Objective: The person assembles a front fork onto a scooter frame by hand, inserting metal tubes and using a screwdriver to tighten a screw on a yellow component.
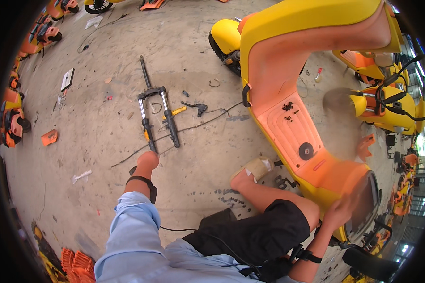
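My left hand (148, 161) is closed round the lower end of one leg of a front fork (169, 115), which lies on the concrete floor with its steering tube pointing away from me. A yellow and orange scooter (278, 127) stands at my right. Against its near end, beside a dark panel (363, 203), is my right hand (339, 213), its fingers smeared by motion. Small black fasteners (288, 107) and a round black disc (306, 151) lie on the scooter's orange footboard.
A brake lever (199, 108) and a cable (193, 128) lie near the fork. An orange piece (49, 137) and a flat white-and-black object (67, 79) are farther left. Another yellow scooter (396, 111) stands right. Orange parts (78, 265) are piled at lower left.
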### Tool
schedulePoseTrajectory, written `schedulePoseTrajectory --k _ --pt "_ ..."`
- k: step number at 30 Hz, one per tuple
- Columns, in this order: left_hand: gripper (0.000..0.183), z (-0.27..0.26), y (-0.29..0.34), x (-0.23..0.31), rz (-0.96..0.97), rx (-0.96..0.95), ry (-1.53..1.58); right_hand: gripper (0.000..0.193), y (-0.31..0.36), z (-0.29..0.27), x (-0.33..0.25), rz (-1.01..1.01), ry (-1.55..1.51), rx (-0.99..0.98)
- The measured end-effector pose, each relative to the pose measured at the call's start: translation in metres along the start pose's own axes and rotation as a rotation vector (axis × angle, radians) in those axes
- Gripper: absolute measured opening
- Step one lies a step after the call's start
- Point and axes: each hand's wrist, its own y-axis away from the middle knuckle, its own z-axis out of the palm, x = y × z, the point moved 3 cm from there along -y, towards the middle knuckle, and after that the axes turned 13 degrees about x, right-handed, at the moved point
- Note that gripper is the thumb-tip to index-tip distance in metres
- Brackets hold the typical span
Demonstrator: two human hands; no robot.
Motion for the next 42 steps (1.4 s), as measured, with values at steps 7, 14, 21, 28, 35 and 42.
schedulePoseTrajectory --k 7,14,21,28,35,42 --pt "0.027 -0.003 -0.033 0.023 0.017 -0.016 -0.177 0.032 0.001 0.001 0.0 -0.013 0.014 -0.007" --pt "0.023 -0.008 -0.03 0.072 0.204 0.006 -0.325 0.032 0.001 0.0 0.002 0.018 0.005 -0.035" --pt "0.024 0.015 -0.041 0.064 0.058 0.006 -0.136 0.032 0.0 0.0 0.0 0.043 -0.007 -0.048" --pt "0.025 0.013 -0.044 0.056 0.096 0.008 -0.174 0.032 -0.002 0.0 -0.007 0.028 -0.005 0.009" --pt "0.037 0.002 -0.03 0.037 0.154 0.013 -0.071 0.032 0.004 0.001 0.001 0.066 0.023 -0.009" --pt "0.037 -0.013 -0.009 0.032 0.236 0.112 0.073 0.031 0.002 0.002 -0.004 0.102 0.014 0.0"
